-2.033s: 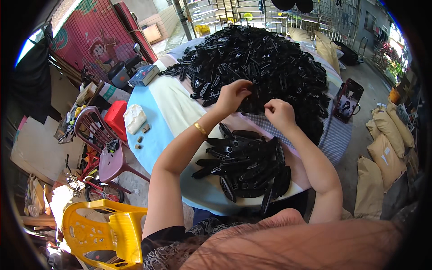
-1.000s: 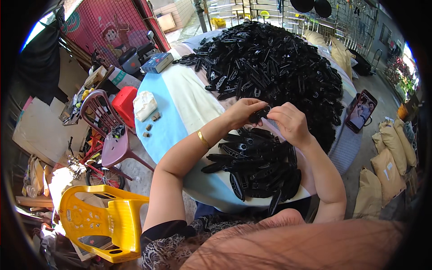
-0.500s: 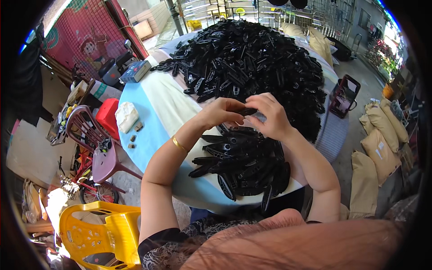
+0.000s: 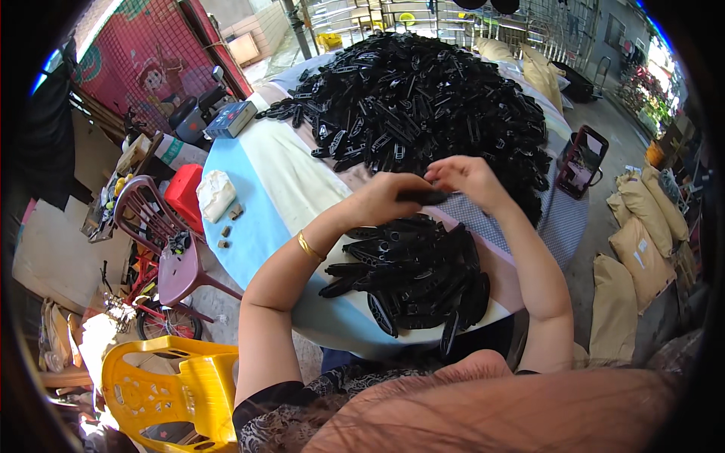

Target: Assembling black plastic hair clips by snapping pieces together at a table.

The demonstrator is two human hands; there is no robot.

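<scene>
You are looking down on a round table (image 4: 249,226) draped in a pale blue and cream cloth, standing on a grey concrete floor (image 4: 596,241) in bright daylight. To your left sit a yellow plastic chair (image 4: 170,392), a maroon plastic chair (image 4: 162,241) and a red stool (image 4: 185,192), with flattened cardboard (image 4: 53,249) beyond them. A red mesh panel (image 4: 151,57) with a cartoon figure rises behind. On your right, tan sacks (image 4: 630,264) lie stacked, and metal racks (image 4: 453,15) line the far side.

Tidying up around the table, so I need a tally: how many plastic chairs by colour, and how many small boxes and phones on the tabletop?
Yellow plastic chair: 1
Maroon plastic chair: 1
Blue box: 1
Phone: 1
Total: 4
</scene>
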